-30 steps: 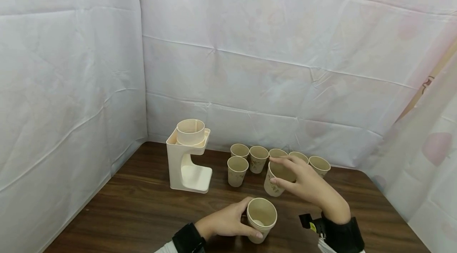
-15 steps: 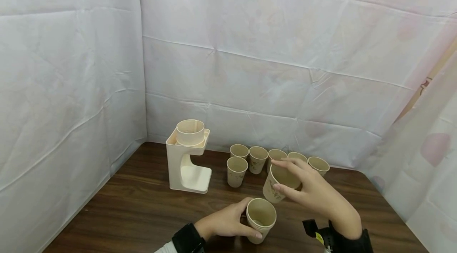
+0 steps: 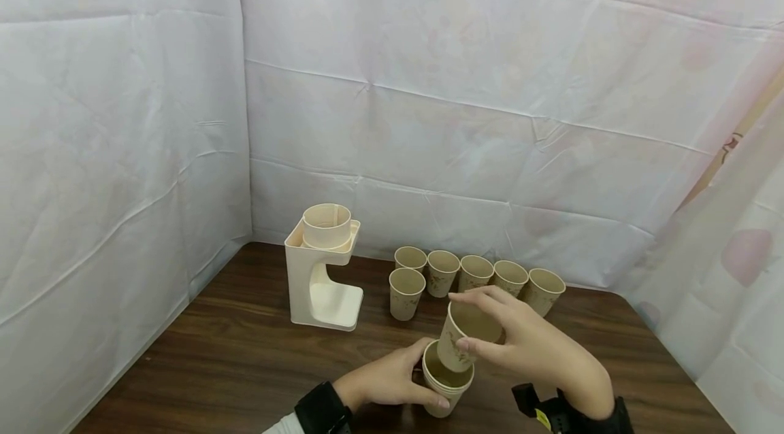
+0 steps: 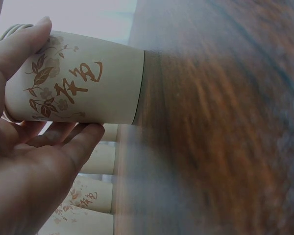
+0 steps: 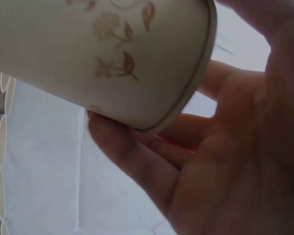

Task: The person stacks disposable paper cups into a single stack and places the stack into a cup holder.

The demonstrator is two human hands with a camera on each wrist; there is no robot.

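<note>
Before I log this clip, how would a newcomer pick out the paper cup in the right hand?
On the dark wooden table, the left hand holds a nested paper-cup stack in the foreground. At that stack's mouth, the right hand holds the flower-printed paper cup. What sets it apart: it is tilted and raised, while the six cups behind stand upright.

Free tabletop [image 3: 333, 354] between left hand [image 3: 395, 377] and stand [image 3: 301, 288]; rightward, cups [image 3: 405, 298] as barrier.
</note>
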